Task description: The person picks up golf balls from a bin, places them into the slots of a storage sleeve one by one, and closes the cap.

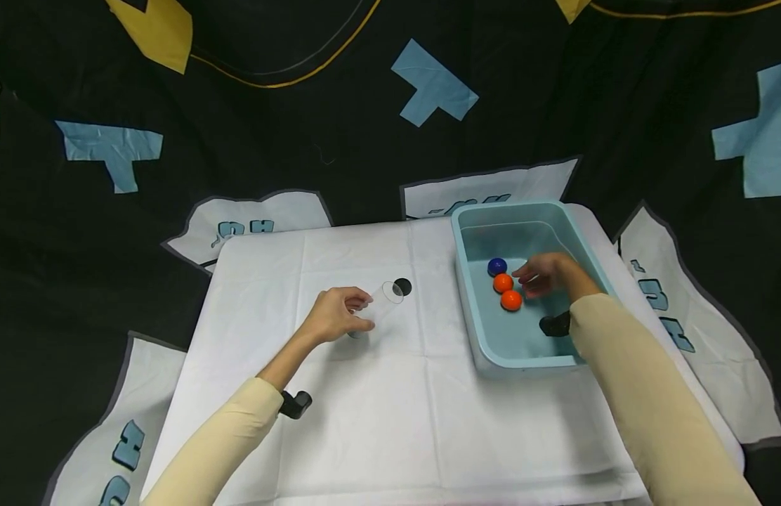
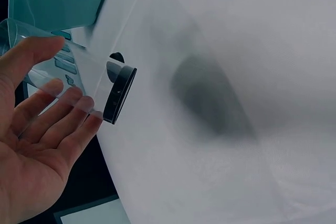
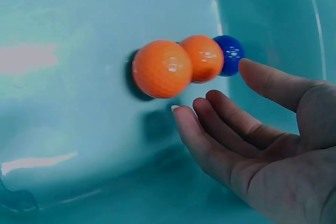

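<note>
In the left wrist view, a clear plastic tube [image 2: 84, 69] with a dark base [image 2: 121, 94] sits between the thumb and fingers of my left hand [image 1: 338, 313], which grips its side. Its round rim [image 1: 392, 292] shows in the head view, beside a black disc [image 1: 402, 287] on the table. My right hand [image 1: 545, 274] reaches into a light blue bin [image 1: 523, 363], fingers relaxed and holding nothing. Its fingertips are close to two orange golf balls [image 3: 161, 69] and one dark blue ball [image 3: 231, 56], which lie in a row on the bin floor.
A white cloth covers the table [image 1: 359, 436]; the bin stands at its right side. Around it hangs black cloth [image 1: 289, 140] with blue tape pieces [image 1: 436, 83] and white printed sheets [image 1: 258, 218]. Dark camera mounts [image 1: 296, 405] sit at both wrists.
</note>
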`<state>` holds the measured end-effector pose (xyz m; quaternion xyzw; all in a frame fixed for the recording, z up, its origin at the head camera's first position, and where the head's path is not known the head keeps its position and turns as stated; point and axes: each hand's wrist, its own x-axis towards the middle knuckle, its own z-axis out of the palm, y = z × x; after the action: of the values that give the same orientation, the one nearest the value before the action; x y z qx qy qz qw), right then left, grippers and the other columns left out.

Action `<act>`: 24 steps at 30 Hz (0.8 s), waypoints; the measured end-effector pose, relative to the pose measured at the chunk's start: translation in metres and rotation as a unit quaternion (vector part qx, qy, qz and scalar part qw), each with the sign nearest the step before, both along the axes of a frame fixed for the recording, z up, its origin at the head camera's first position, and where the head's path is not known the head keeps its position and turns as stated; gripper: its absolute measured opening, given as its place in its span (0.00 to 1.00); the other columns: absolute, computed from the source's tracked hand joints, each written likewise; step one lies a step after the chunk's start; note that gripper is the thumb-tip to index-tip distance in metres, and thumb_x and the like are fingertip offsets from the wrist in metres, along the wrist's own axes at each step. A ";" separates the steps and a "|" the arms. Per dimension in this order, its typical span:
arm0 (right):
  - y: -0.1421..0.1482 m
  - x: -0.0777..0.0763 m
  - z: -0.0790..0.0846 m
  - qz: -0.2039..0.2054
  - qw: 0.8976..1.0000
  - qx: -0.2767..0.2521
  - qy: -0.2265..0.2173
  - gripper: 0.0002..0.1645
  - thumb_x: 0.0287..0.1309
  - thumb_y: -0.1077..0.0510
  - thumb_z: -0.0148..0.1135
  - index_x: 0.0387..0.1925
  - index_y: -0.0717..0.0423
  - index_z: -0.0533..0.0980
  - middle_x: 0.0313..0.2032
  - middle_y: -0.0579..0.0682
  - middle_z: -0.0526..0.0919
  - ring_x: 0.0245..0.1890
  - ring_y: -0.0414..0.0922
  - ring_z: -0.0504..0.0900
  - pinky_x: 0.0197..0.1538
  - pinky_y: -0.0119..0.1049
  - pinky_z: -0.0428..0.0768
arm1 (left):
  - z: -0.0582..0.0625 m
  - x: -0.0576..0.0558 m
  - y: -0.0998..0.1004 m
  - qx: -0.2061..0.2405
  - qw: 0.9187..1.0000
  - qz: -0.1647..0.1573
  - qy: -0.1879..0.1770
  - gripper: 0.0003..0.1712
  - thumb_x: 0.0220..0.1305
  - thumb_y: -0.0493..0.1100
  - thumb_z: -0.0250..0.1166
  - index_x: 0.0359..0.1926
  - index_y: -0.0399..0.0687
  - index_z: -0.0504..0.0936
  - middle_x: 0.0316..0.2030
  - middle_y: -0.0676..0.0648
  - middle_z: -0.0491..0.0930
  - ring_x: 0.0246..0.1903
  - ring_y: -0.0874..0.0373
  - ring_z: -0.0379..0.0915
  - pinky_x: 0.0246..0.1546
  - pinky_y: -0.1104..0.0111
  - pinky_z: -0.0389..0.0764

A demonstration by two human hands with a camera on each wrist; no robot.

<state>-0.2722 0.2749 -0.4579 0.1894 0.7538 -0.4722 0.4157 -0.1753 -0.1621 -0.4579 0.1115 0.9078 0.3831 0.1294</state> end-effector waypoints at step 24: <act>-0.005 0.005 -0.030 -0.037 0.998 0.008 -0.050 0.36 0.70 0.53 0.62 0.68 0.69 0.61 0.58 0.67 0.71 0.43 0.55 0.89 0.56 0.42 0.82 | 0.000 0.000 -0.006 -0.012 1.000 0.000 0.010 0.26 0.48 0.43 0.80 0.50 0.41 0.86 0.46 0.44 0.88 0.49 0.49 0.85 0.53 0.58 0.83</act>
<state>-0.2670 0.2698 -0.4876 0.2443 0.7284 -0.4709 0.4336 -0.1750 -0.1680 -0.4580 0.1138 0.9137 0.3707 0.1219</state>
